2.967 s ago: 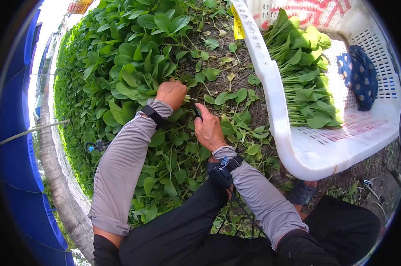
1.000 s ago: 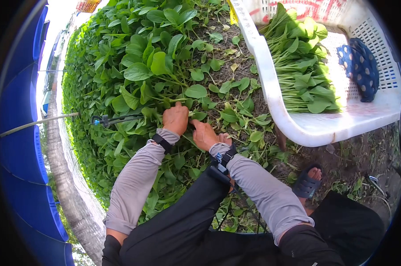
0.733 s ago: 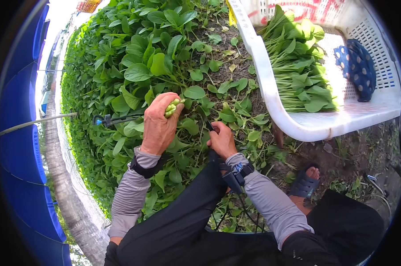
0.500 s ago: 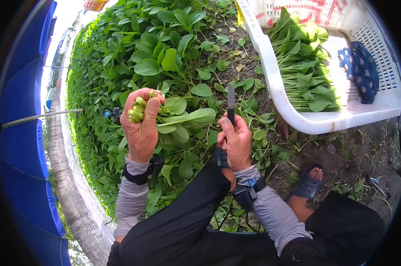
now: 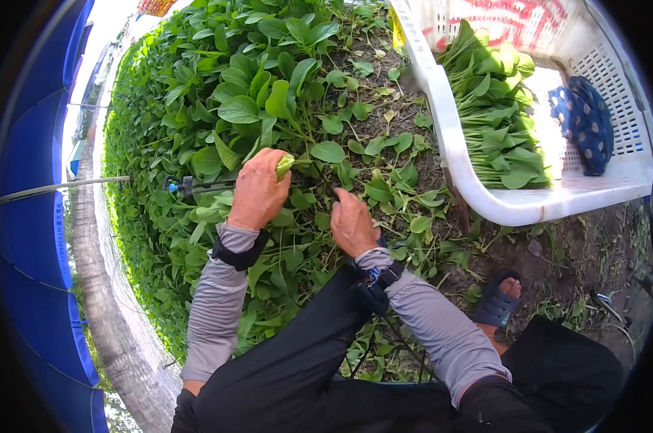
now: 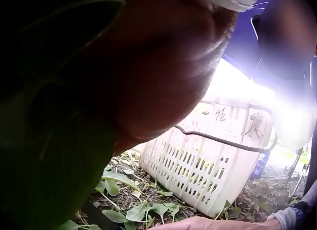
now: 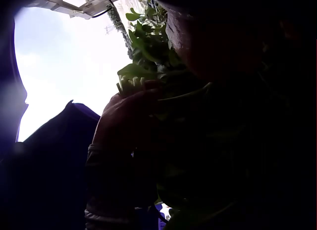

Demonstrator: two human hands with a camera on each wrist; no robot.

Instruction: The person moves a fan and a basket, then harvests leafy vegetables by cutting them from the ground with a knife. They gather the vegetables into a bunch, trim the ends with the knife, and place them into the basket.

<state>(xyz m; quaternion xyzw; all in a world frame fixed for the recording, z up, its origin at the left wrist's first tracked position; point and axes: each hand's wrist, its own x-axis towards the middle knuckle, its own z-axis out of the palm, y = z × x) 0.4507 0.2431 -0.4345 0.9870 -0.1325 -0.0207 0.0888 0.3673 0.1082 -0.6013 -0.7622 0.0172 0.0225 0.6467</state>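
My left hand (image 5: 260, 189) grips a bunch of leafy greens, its pale cut stems (image 5: 285, 167) poking out past the thumb side. Those stem ends also show in the right wrist view, above the dark left hand (image 7: 124, 116). Low over the plants, just to the right, my right hand (image 5: 353, 225) holds a knife, largely hidden beneath the fingers in the head view. A dark knife blade (image 6: 96, 215) shows at the bottom of the left wrist view. Growing greens (image 5: 258, 97) stand right ahead of both hands.
A white plastic crate (image 5: 453, 155) stands at the right, holding a pile of cut greens (image 5: 496, 119) and a blue dotted cloth (image 5: 590, 126). A pipe with a sprinkler fitting (image 5: 186, 185) lies left of my left hand. Loose leaves litter the soil (image 5: 366, 58).
My left hand lifted the bunch, showing its cut ends, then turned over and moved right to the plants. My right hand raised the knife upright, then lowered it among the leaves.
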